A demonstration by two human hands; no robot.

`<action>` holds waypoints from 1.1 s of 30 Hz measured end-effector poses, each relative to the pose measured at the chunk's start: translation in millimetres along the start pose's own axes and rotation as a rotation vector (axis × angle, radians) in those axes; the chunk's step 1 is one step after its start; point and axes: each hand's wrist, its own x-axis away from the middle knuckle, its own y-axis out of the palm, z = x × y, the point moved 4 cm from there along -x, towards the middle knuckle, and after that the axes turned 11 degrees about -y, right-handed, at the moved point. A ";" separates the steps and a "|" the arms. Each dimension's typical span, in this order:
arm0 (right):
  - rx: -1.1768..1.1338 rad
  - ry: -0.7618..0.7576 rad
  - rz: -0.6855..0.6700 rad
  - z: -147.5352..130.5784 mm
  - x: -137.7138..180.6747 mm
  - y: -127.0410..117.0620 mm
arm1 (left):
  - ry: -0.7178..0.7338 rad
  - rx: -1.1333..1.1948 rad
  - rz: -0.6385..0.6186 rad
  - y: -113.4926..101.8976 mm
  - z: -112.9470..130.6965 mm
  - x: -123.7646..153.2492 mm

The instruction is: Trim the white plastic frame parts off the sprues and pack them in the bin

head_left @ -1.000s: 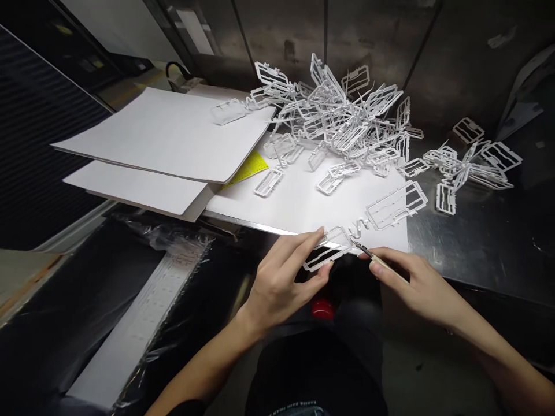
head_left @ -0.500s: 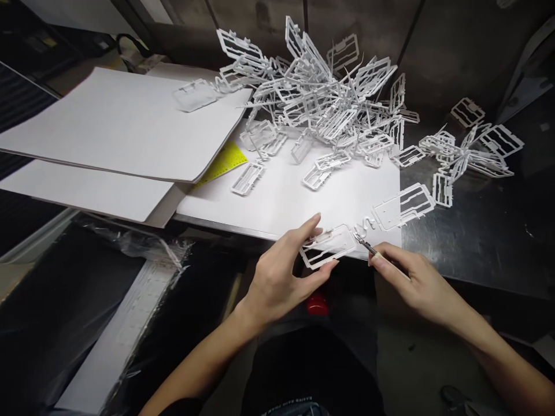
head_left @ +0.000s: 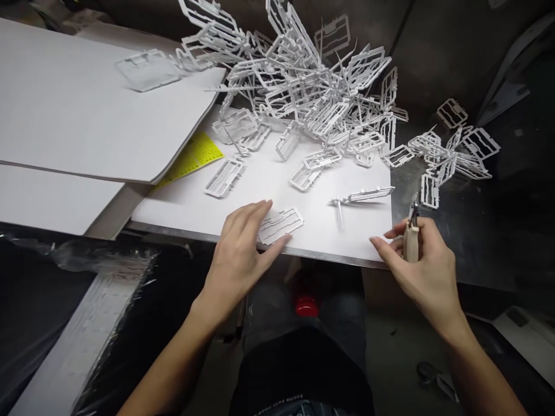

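A: What just changed at your hands?

B: Your left hand [head_left: 238, 248] now has 1 frame [head_left: 282, 224] alone, pinched between fingers and thumb at the sheet's [head_left: 173, 208] front edge.

A: Your right hand [head_left: 427, 266]?

B: Swung away right, wrapped round the cutters [head_left: 411, 242], thumb sticking out.

A: Frame 2 [head_left: 368, 195]?

B: Dropped onto the sheet with the sprue [head_left: 340, 214], well apart from yours.

A: Meaning?

B: By that gap, your piece looks cut free. Stub on its edge: too small to tell.
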 end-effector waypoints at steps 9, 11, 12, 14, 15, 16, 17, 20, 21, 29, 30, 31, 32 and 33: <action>0.221 -0.109 -0.171 -23.4 -40.1 67.4 | 0.075 0.201 0.069 -7.9 21.2 6.3; 0.187 -0.162 -0.177 -25.4 -37.6 48.1 | 0.101 0.256 0.045 -12.3 23.4 3.4; 0.142 -0.184 -0.177 -26.6 -35.5 35.2 | 0.114 0.289 0.020 -13.5 24.7 1.3; 0.018 -0.222 -0.189 -29.6 -30.7 9.6 | 0.145 0.364 -0.045 -13.8 29.6 -3.3; -0.045 -0.235 -0.200 -31.1 -28.3 -0.7 | 0.162 0.408 -0.081 -12.9 33.3 -5.4; -0.100 -0.245 -0.210 -32.2 -26.0 -8.7 | 0.177 0.459 -0.122 -11.5 37.7 -7.1; -0.144 -0.252 -0.217 -33.0 -23.7 -14.3 | 0.190 0.515 -0.167 -9.5 42.8 -8.3; -0.219 -0.267 -0.197 -33.6 -16.7 -21.5 | 0.191 0.660 -0.297 -3.3 58.0 -7.8; -0.221 -0.270 -0.168 -33.5 -14.1 -23.5 | 0.184 0.680 -0.308 -2.4 61.8 -6.7; 0.013 -0.035 -0.314 -23.7 22.9 -39.9 | 0.170 0.458 0.054 -16.4 66.2 5.0; -0.004 0.003 -0.382 -23.2 27.2 -37.5 | 0.180 0.435 0.079 -18.0 67.0 6.3; -0.014 0.035 -0.428 -23.3 30.2 -34.8 | 0.191 0.416 0.096 -19.2 68.2 7.5; -0.019 0.058 -0.451 -24.1 31.7 -32.1 | 0.200 0.402 0.106 -20.1 69.5 8.6; -0.021 0.071 -0.458 -25.3 31.9 -29.5 | 0.209 0.393 0.111 -20.7 71.0 9.6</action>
